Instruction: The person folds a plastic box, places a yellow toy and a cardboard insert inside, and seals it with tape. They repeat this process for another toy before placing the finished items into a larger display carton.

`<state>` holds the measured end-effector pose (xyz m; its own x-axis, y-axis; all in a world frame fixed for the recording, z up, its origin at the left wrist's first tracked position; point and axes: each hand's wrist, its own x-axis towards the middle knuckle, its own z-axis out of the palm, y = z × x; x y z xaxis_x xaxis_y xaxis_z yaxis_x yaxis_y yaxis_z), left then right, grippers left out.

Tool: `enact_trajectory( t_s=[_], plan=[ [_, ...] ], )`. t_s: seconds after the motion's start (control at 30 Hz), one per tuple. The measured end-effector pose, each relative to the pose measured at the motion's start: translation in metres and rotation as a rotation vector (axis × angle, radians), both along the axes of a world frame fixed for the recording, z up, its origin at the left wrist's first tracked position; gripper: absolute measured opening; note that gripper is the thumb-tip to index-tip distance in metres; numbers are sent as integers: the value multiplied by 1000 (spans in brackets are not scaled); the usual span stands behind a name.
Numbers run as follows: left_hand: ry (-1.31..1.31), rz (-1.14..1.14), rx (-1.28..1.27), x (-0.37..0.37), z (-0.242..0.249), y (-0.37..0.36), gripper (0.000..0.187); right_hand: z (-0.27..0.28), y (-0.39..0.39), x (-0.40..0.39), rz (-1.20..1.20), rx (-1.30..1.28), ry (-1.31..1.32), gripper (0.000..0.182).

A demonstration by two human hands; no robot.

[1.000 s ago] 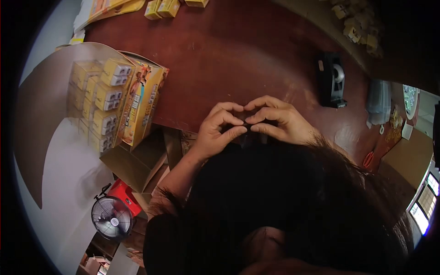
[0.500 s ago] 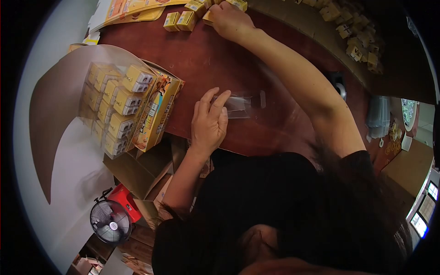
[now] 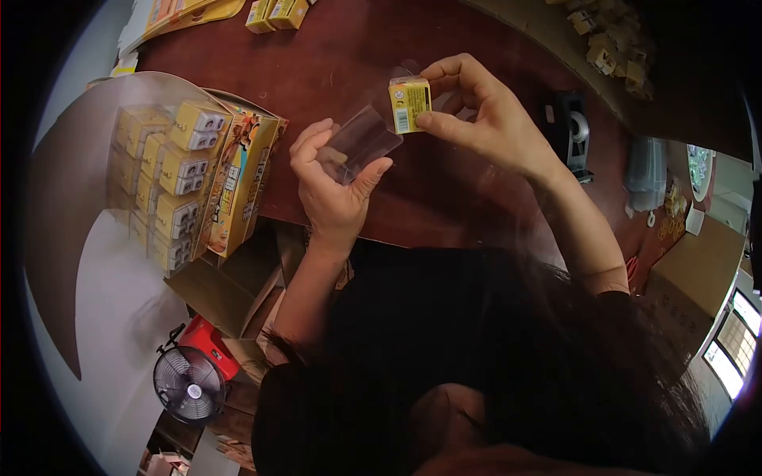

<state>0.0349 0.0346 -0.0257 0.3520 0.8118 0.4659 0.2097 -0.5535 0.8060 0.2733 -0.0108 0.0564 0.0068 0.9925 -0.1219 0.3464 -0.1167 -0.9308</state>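
Right grip [image 3: 496,127] pinches a small yellow box [image 3: 406,111] between thumb and fingers, up over the red-brown counter [image 3: 341,63].

Left grip [image 3: 333,190] holds a clear plastic box [image 3: 367,141], tilted, between thumb and fingers; the yellow box is at its upper end, and I cannot tell if they touch. Off to the left stands a big bright carton [image 3: 234,190] beside stacked little boxes [image 3: 171,170]. To the right is a black tape holder [image 3: 562,131].
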Motion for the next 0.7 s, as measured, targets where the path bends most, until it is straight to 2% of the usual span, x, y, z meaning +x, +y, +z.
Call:
enact_trajectory(
  t_s=[0.1, 0.17, 0.2, 0.3, 0.33, 0.4, 0.43, 0.53, 0.57, 0.63, 0.7],
  plan=[
    [-22, -13, -46, -4, 7, 8, 79, 1, -9, 3, -37, 95, 37, 49],
    [71, -62, 26, -4, 14, 6, 79, 11, -4, -3, -262, 156, 233, 50],
    [166, -110, 100, -4, 17, 5, 78, 19, 1, -7, -276, 169, 259, 52],
    [167, -90, 126, 3, 22, 6, 78, -8, 8, -13, -202, 267, 221, 54],
    [169, -93, 131, 2, 19, 7, 78, -3, 5, -11, -216, 183, 198, 55],
    [-61, -80, -113, 2, 10, 6, 80, -5, -1, -1, -180, 160, 207, 54],
    [-60, -78, -121, 0, 9, 6, 80, -7, -5, 1, -152, 129, 218, 54],
    [7, -109, -76, -4, 11, 11, 81, -4, -7, 7, -70, 134, 128, 54],
    [30, -123, 22, -3, 11, 15, 81, 1, -6, 6, -71, 133, 125, 54],
    [53, -140, 120, -3, 14, 17, 81, 10, -1, -3, -236, 157, 224, 54],
    [144, -92, 211, -2, 20, 20, 81, 2, 2, -12, -293, 239, 196, 55]
  ],
)
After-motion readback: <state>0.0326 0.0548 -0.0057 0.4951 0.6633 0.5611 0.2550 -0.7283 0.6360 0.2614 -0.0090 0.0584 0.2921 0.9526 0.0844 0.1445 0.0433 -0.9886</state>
